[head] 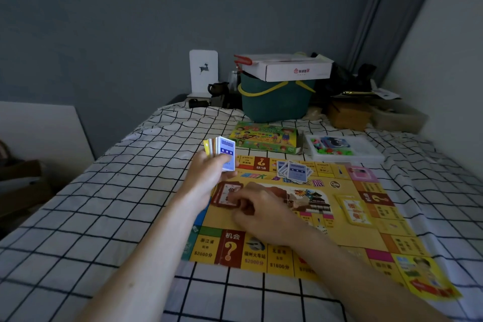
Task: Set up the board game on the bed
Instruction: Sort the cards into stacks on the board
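On the game board [347, 232] I can read "机会" above a large question mark, "浙江省 $2000分", "福州火车站 $2000分" and "$1600分" along the near edge. It lies flat on the bed [104, 204], whose sheet is white with a black grid, under a grey-blue wall.

My left hand [206, 172] has its grip wrapped around a stack of cards [220, 151], blue card facing me, held above the board's far left corner. My right hand [261, 213] rests on the board with fingers curled at a red-bordered card [226, 195]; whether that grip pinches it I cannot tell.

A loose pile of blue cards [294, 172] sits on the board's far edge. Beyond lie the colourful game box [264, 140] and a white tray of pieces [342, 149], blurred. A green basket [277, 102] carries a white carton [287, 68] with a small red logo, print unreadable.
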